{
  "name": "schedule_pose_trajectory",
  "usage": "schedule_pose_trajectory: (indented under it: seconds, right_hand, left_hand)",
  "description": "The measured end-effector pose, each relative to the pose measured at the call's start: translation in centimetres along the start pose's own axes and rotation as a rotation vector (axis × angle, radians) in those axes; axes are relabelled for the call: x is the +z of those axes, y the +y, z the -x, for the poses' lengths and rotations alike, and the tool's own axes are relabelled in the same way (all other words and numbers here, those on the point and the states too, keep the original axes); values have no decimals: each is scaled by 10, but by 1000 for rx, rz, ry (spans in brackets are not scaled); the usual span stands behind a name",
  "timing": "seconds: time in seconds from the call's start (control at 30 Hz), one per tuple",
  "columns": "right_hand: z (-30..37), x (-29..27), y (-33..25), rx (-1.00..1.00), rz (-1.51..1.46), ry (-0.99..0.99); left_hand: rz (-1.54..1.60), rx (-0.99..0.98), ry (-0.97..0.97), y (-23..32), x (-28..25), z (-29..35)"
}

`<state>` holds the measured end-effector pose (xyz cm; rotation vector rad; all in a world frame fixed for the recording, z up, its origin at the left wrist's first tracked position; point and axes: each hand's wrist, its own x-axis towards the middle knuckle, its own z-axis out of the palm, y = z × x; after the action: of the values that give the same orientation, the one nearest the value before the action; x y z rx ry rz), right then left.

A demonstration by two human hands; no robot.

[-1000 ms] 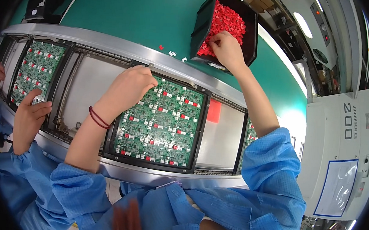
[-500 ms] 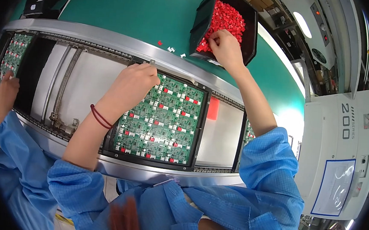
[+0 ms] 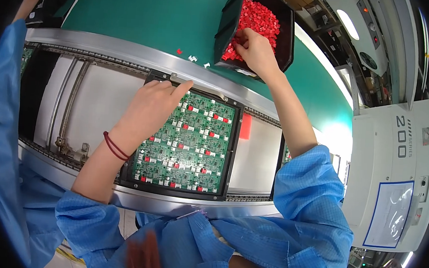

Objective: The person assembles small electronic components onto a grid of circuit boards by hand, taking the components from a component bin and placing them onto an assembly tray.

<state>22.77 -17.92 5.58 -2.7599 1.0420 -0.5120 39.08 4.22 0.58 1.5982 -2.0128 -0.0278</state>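
Observation:
My left hand [image 3: 149, 104] lies over the upper left part of a panel of green circuit boards [image 3: 193, 155] in a black frame. Its index finger stretches out along the top rows, while the other fingers bend over the frame's edge and their tips are hidden. Small red and white connectors stand in rows on the boards. My right hand [image 3: 256, 51] reaches into a black bin [image 3: 283, 59] heaped with small red connectors [image 3: 260, 18]. Thumb and forefinger close on red connectors at the heap's near left side; how many they hold is unclear.
The panel sits on a conveyor with chain edges and a metal rail [image 3: 106, 44]. Loose red and white pieces [image 3: 192, 59] lie on the green table [image 3: 148, 15]. A co-worker's blue sleeve [image 3: 3, 89] is at the left. A white machine [image 3: 390, 176] stands at the right.
My left hand's index finger has straightened out to the right. My right hand stays in the bin, its fingers shifted slightly. The co-worker's arm has swung up toward the far left.

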Motion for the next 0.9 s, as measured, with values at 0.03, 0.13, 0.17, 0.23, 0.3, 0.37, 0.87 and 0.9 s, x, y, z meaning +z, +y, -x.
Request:
schedule_pose_trajectory:
  seconds: [0.03,0.13,0.17,0.23,0.3,0.37,0.87,0.9]
  right_hand:
    - [-1,-1,0,-12,-32,-12]
    - [-2,1,0,-57,1,-10]
    - [-2,3,0,-91,64,0]
    - [-4,3,0,-107,112,-1]
    - [-5,2,0,-119,158,-2]
    - [-7,0,0,-81,206,-24]
    - [11,-30,-10,13,-234,15]
    - [12,-31,-12,7,-236,18]
  left_hand:
    - [-7,-11,4,2,0,0]
    - [0,-17,2,4,-1,-1]
    - [14,-16,-6,3,-1,0]
    - [28,-16,-10,2,-1,-1]
    - [41,-13,-18,1,-3,-1]
    - [17,17,-5,0,-3,-1]
    - [251,-163,163,-16,-25,-4]
    - [237,-179,180,-21,-23,-4]
